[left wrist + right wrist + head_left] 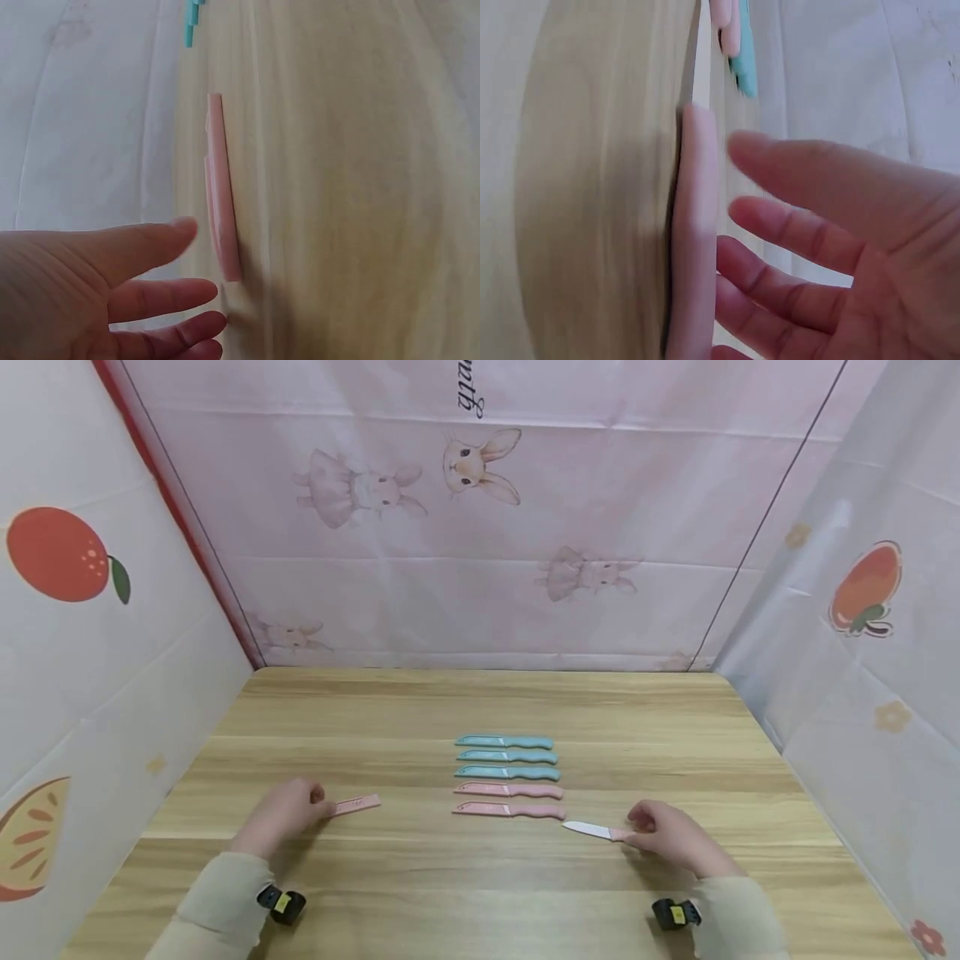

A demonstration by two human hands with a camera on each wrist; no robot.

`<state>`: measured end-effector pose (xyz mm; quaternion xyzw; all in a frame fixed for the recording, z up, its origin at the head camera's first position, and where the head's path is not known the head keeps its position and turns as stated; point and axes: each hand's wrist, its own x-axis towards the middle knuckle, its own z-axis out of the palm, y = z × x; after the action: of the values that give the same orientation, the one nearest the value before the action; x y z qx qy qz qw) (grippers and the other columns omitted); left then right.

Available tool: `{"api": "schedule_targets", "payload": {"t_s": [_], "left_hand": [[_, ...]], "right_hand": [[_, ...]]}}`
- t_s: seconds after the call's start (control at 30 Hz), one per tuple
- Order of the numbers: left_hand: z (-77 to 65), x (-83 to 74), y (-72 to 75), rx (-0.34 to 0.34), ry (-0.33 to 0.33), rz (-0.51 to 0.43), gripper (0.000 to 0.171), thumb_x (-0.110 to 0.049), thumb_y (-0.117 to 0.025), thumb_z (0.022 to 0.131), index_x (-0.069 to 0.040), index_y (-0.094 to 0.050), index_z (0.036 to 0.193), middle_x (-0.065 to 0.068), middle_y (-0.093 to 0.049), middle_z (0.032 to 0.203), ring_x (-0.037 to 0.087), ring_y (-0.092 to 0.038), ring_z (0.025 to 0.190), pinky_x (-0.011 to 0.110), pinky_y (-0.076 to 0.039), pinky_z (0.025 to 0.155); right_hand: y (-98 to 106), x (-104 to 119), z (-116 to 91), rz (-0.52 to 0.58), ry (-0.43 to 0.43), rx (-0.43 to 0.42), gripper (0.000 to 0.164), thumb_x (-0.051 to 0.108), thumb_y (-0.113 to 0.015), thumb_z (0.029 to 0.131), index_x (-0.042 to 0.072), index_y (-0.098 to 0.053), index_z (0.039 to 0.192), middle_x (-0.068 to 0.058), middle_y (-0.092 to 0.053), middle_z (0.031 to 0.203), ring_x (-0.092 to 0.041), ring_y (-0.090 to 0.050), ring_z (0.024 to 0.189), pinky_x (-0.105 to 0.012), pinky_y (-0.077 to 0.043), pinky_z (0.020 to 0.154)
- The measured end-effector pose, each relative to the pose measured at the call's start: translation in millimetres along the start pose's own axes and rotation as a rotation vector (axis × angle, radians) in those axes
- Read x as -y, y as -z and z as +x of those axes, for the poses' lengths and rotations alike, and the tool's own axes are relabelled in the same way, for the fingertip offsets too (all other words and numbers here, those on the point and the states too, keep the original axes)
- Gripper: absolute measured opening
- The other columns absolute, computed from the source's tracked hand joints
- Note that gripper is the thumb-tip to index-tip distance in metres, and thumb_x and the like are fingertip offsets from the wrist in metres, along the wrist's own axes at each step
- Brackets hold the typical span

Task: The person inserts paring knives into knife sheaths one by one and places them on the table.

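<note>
A pink knife sheath (357, 805) lies on the table at the left. My left hand (292, 806) hovers at its near end; in the left wrist view thumb and fingers are spread beside the sheath (220, 187) without gripping it. At the right, an unsheathed paring knife (589, 830) lies with its white blade pointing left. My right hand (670, 837) is at its pink handle (695, 232), thumb raised away and fingers loosely bent alongside. Between the hands, two pink sheathed knives (483, 809) and three blue sheathed knives (483, 756) lie in a neat column.
The wooden table (465, 893) is bordered by a pink rabbit-print curtain (480, 527) at the back. Light fruit-print curtains (82, 677) stand along both sides. Each wrist carries a small black camera (285, 906).
</note>
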<state>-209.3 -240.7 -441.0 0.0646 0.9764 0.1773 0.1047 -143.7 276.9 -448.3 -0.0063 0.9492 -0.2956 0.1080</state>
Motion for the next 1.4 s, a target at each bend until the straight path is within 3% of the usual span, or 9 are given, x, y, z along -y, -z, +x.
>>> {"api": "schedule_targets", "payload": {"t_s": [0.13, 0.27, 0.6, 0.77, 0.97, 1.17, 1.4], "left_hand": [[0.0, -3.6, -3.4, 0.006, 0.015, 0.006, 0.025, -0.034, -0.062, 0.075, -0.009, -0.056, 0.077, 0.000, -0.048, 0.063, 0.015, -0.042, 0.055, 0.027, -0.034, 0.047], [1.1, -8.0, -5.5, 0.009, 0.018, 0.001, 0.027, -0.036, -0.063, 0.073, -0.010, -0.056, 0.076, 0.000, -0.050, 0.068, 0.015, -0.043, 0.058, 0.028, -0.036, 0.051], [4.8, -12.5, -14.7, -0.021, -0.012, -0.054, 0.020, -0.022, -0.068, 0.069, -0.011, -0.052, 0.067, 0.000, -0.047, 0.062, 0.015, -0.041, 0.055, 0.027, -0.033, 0.048], [6.5, -15.1, -25.0, -0.062, -0.063, -0.115, 0.018, -0.019, -0.068, 0.071, -0.012, -0.051, 0.066, -0.002, -0.046, 0.059, 0.013, -0.040, 0.052, 0.026, -0.033, 0.047], [1.7, -35.7, -31.5, -0.081, -0.071, -0.395, 0.013, -0.023, -0.063, 0.076, -0.011, -0.058, 0.078, 0.001, -0.054, 0.069, 0.013, -0.047, 0.059, 0.026, -0.041, 0.049], [-7.5, -64.2, -37.4, -0.065, -0.076, -0.720, 0.024, -0.034, -0.060, 0.077, -0.011, -0.059, 0.085, 0.006, -0.057, 0.076, 0.019, -0.051, 0.069, 0.033, -0.045, 0.060], [-17.0, -88.4, -48.6, -0.034, -0.002, -1.123, 0.032, -0.025, -0.054, 0.083, 0.002, -0.051, 0.099, 0.013, -0.061, 0.093, 0.021, -0.060, 0.082, 0.030, -0.050, 0.061]], "right_hand": [[4.7, -5.5, -6.8, -0.013, -0.016, 0.033, 0.030, 0.017, -0.073, 0.062, 0.008, -0.059, 0.086, 0.001, -0.056, 0.078, -0.013, -0.048, 0.071, -0.034, -0.042, 0.065], [5.4, -8.3, -10.3, -0.024, -0.037, 0.045, 0.027, 0.017, -0.074, 0.062, 0.010, -0.059, 0.083, 0.001, -0.054, 0.075, -0.013, -0.046, 0.068, -0.032, -0.040, 0.062], [3.2, -14.1, -10.9, -0.009, -0.072, 0.060, 0.014, 0.007, -0.068, 0.068, 0.010, -0.058, 0.077, 0.002, -0.053, 0.069, -0.012, -0.046, 0.064, -0.029, -0.040, 0.059], [2.9, -16.3, -10.7, -0.020, -0.066, 0.043, 0.013, 0.007, -0.067, 0.068, 0.011, -0.058, 0.078, 0.003, -0.052, 0.068, -0.012, -0.045, 0.063, -0.028, -0.039, 0.058], [6.4, -19.8, -13.3, -0.001, 0.001, 0.049, 0.011, 0.014, -0.066, 0.072, 0.012, -0.056, 0.076, 0.004, -0.053, 0.069, -0.011, -0.046, 0.064, -0.028, -0.040, 0.060], [13.4, -27.9, -17.9, 0.069, 0.138, 0.074, 0.014, 0.027, -0.062, 0.076, 0.015, -0.057, 0.082, 0.006, -0.055, 0.073, -0.010, -0.049, 0.066, -0.025, -0.042, 0.059], [26.1, -19.3, -24.7, 0.257, 0.169, -0.086, 0.027, 0.035, -0.054, 0.081, 0.014, -0.057, 0.097, 0.000, -0.059, 0.087, -0.011, -0.052, 0.075, -0.026, -0.046, 0.062]]}}
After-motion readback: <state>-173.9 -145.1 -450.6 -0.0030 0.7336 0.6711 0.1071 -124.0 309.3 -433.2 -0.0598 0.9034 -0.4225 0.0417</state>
